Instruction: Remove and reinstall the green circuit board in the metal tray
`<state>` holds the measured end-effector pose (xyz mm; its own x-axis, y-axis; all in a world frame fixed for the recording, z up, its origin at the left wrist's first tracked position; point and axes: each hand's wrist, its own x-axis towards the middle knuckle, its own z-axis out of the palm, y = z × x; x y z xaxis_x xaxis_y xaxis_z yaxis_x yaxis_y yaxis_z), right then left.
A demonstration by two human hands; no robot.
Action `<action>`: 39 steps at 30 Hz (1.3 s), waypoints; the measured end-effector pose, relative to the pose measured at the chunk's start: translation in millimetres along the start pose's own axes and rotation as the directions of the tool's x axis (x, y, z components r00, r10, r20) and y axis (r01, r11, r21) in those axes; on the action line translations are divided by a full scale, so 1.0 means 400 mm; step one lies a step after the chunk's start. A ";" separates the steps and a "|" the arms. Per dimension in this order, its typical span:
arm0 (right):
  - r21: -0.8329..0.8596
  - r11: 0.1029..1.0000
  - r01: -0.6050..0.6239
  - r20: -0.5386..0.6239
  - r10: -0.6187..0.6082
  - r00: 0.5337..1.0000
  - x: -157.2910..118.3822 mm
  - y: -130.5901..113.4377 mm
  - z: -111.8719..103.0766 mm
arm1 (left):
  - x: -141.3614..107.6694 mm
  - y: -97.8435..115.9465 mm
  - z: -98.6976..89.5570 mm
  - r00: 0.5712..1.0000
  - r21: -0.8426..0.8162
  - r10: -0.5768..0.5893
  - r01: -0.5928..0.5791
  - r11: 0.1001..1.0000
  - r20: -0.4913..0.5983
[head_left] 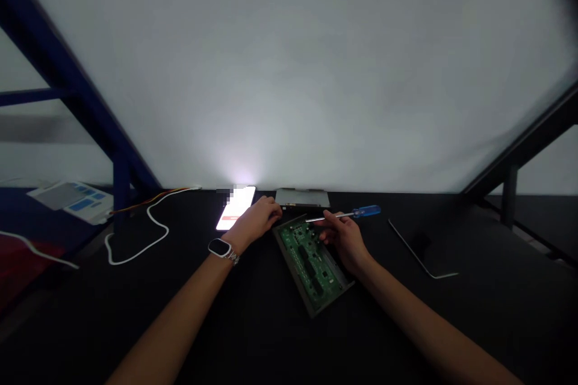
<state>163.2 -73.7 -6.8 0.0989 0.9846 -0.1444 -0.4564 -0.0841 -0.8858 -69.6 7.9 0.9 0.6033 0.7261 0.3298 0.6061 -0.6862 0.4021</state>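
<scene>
A green circuit board (310, 258) lies in a dark open casing (293, 271), angled across the black table. My right hand (341, 240) is shut on a blue-handled screwdriver (366, 211), its steel shaft pointing left above the board's far end. My left hand (258, 221) rests just beyond the casing's far corner, fingers curled and holding nothing I can see. A lit smartphone (235, 209) lies just behind that hand. A wristwatch (220, 247) is on my left wrist.
A flat metal plate (302, 197) lies at the table's far edge. A bent metal rod (422, 249) lies to the right. A looped white cable (135, 234) and coloured wires (153, 195) run left towards a white device with blue panels (70, 201). Blue steel framing (76, 84) rises at left.
</scene>
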 end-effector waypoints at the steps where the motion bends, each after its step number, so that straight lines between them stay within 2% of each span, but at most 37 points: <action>1: -0.007 1.000 0.006 0.005 -0.006 1.000 0.001 0.001 0.000 | -0.001 -0.001 0.000 1.000 0.011 0.000 0.000 1.000 -0.005; 4: -0.027 0.999 0.018 0.014 -0.017 1.000 0.003 0.005 -0.002 | -0.003 0.007 -0.011 0.999 0.019 0.003 -0.002 1.000 -0.052; 7: -0.014 1.000 0.018 -0.005 -0.018 1.000 0.004 0.003 -0.003 | -0.005 0.045 -0.029 0.996 -0.028 0.044 -0.046 0.999 -0.074; 13: 0.027 0.997 0.067 -0.105 -0.064 0.992 0.015 -0.009 -0.021 | -0.026 0.160 -0.030 0.970 -0.181 0.214 -0.191 0.965 0.115; 16: 0.035 0.996 0.078 -0.093 -0.075 0.993 0.020 -0.007 -0.028 | -0.033 0.181 -0.011 0.955 -0.132 0.226 -0.203 0.970 0.193; 19: 0.013 0.997 0.081 -0.094 -0.080 0.992 0.023 -0.007 -0.030 | -0.028 0.178 0.007 0.949 -0.128 0.250 -0.228 0.965 0.193; 23: -0.033 0.981 0.189 -0.109 -0.191 0.975 0.031 -0.040 -0.044 | -0.016 0.179 0.024 0.944 -0.139 0.289 -0.268 0.953 0.161; 27: -0.101 0.924 0.369 -0.130 -0.380 0.916 0.043 -0.087 -0.070 | -0.008 0.196 0.041 0.940 -0.010 0.244 -0.248 0.969 0.238; 30: -0.182 0.898 0.401 -0.107 -0.424 0.900 0.044 -0.089 -0.075 | 0.001 0.207 0.060 0.941 0.056 0.199 -0.222 0.973 0.274; 34: -0.267 0.886 0.380 0.011 -0.392 0.920 0.035 -0.061 -0.062 | 0.003 0.207 0.081 0.968 0.126 0.117 -0.148 0.981 0.223; 39: -0.328 0.868 0.372 0.105 -0.358 0.928 0.028 -0.062 -0.055 | 0.000 0.169 0.065 0.998 -0.004 0.066 -0.066 0.998 0.008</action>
<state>195.0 -63.8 3.9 0.1625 0.9596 0.2295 -0.0697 0.2432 -0.9675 -15.2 -39.5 5.9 0.6464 0.6786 0.3488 0.5625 -0.7327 0.3831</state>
